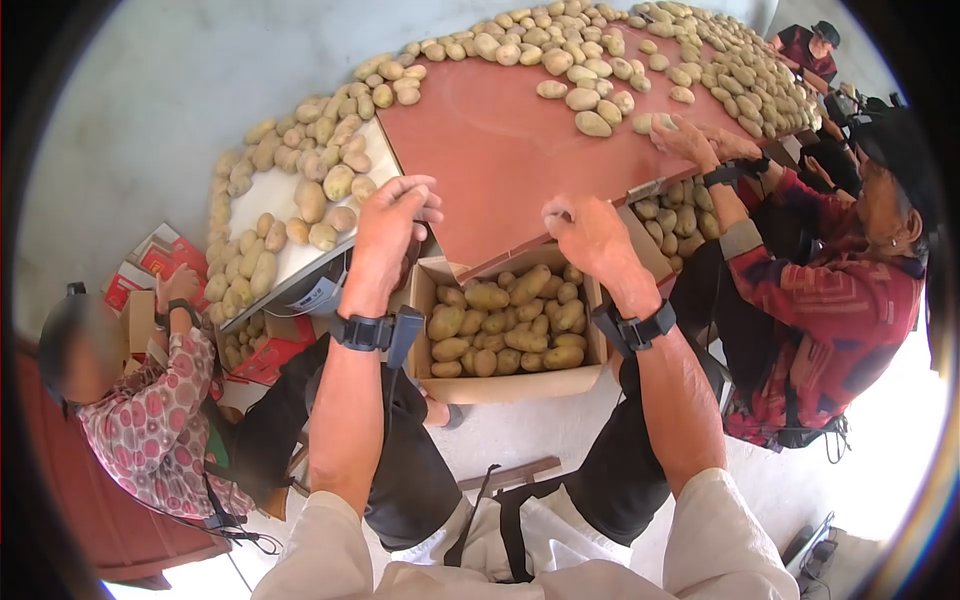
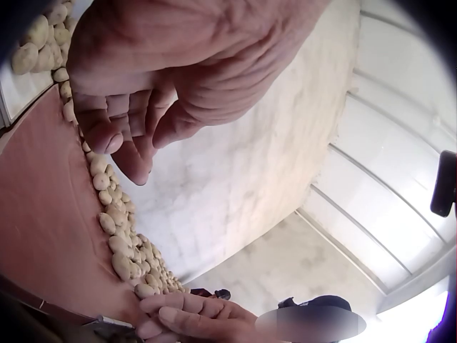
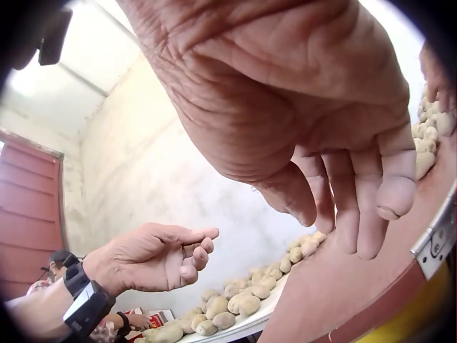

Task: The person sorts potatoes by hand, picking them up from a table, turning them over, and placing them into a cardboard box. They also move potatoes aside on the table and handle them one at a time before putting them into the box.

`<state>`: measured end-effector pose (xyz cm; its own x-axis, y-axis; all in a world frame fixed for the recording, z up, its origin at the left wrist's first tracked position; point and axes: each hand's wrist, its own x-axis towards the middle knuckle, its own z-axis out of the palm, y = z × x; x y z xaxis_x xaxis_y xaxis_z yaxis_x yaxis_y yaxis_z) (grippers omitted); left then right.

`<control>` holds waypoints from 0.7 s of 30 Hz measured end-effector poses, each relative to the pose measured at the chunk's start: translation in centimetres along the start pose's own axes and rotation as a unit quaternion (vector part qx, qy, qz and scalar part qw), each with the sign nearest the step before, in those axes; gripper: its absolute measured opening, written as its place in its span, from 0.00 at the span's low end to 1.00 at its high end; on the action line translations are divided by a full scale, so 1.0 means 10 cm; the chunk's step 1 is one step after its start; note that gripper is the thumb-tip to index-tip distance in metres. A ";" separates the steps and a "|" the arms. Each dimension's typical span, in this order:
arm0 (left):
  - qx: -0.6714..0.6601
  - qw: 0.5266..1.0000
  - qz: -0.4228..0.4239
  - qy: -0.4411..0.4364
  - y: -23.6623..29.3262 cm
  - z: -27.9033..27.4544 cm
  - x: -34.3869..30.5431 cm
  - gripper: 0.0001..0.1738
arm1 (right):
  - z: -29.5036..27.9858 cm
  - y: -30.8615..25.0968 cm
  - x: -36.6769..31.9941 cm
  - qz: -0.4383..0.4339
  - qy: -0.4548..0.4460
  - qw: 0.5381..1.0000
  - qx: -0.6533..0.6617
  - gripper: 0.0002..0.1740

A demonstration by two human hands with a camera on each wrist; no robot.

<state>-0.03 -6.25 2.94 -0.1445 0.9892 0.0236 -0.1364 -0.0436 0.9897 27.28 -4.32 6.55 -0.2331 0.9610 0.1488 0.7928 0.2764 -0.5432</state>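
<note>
Left hand (image 1: 395, 218) and right hand (image 1: 590, 238) hover over the near edge of the worktop (image 1: 490, 165), just above an open cardboard box (image 1: 520, 384). Both are empty. The left hand's fingers are loosely curled and closed on nothing. The right hand's fingers hang side by side, slightly bent, with the thumb free. The hands are apart from each other and touch no potato.

The cardboard box is plain brown corrugated card, rectangular, with its flaps open. It sits below the worktop edge in front of the person's knees, its back part under the board. It is nearly full of potatoes (image 1: 505, 325): oval, smooth, pale yellow-tan skins, mixed sizes, lying jumbled.

The worktop is a flat, matte, reddish-brown board with a metal bracket (image 3: 437, 239) at its near edge. Loose potatoes (image 1: 590, 98) of the same kind lie scattered and heaped along its far side.

A white worktop (image 1: 285, 190) just beside it on the left carries more of them. There is a black wrist strap (image 1: 365, 330) on each forearm. A neighbour's hand (image 1: 685, 138) rests on the loose potatoes at the right. Red cartons (image 1: 165, 258) lie on the floor at the left.
</note>
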 end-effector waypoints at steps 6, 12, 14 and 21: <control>0.000 1.000 -0.006 -0.021 0.03 0.10 0.02 0.15 | 0.05 -0.10 -0.08 0.001 -0.033 0.999 -0.008 0.12; 0.028 0.999 -0.017 -0.001 0.08 0.08 -0.04 0.16 | 0.03 -0.15 -0.08 0.015 -0.059 0.998 -0.023 0.12; 0.020 1.000 -0.012 0.005 0.07 0.04 -0.06 0.15 | 0.01 -0.20 -0.06 0.021 -0.076 0.997 -0.016 0.13; 0.015 0.999 -0.032 0.038 -0.03 -0.13 -0.19 0.15 | 0.04 -0.24 0.00 0.029 -0.084 0.996 -0.023 0.13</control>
<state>-0.98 -8.27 2.42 -0.2105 0.9763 -0.0496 -0.1187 0.0249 0.9926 25.10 -5.02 7.53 -0.2734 0.9616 -0.0247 0.8315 0.2233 -0.5086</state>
